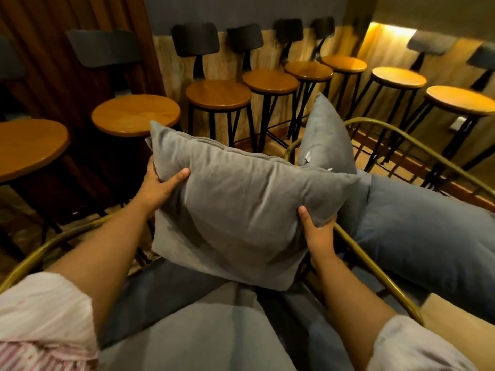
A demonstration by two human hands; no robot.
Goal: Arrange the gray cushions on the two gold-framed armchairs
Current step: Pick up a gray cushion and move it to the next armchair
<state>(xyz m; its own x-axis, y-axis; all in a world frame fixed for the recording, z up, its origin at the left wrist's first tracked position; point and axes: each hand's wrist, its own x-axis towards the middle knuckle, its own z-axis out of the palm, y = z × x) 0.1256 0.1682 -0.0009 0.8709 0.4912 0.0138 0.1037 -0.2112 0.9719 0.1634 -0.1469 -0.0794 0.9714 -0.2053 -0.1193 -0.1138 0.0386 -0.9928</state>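
- You hold the gray cushion (238, 207) up in both hands, above the seat cushion (203, 330) of the near armchair (375, 277), tilted so its broad face is turned toward you.
- Your left hand (158, 188) grips the cushion's left edge: the thumb presses across the front face and the other fingers are wrapped behind the fabric, out of sight.
- Your right hand (318, 234) grips the cushion's lower right edge the same way, thumb on the front, the other fingers tucked behind.
- The cushion's lower corner hangs just above the seat cushion; you cannot tell whether it touches.
- The near armchair's gold frame curves along both sides below the cushion, one tube passing just under your right hand.
- To the right of the held cushion sits the second armchair (417, 148), its gold rail arching over the back.
- An upright gray cushion (326, 137) stands behind the held cushion's right corner, leaning against that rail, with small white tags showing.
- Another gray cushion (428, 223) lies flat to the right of the held cushion, on the second armchair's seat.
- Beyond the held cushion a row of wooden-topped bar stools (219, 95) with black legs and dark backrests stands along the wall.
- Your striped pink-and-white sleeves (45, 317) are pushed up at both forearms, below the cushion.
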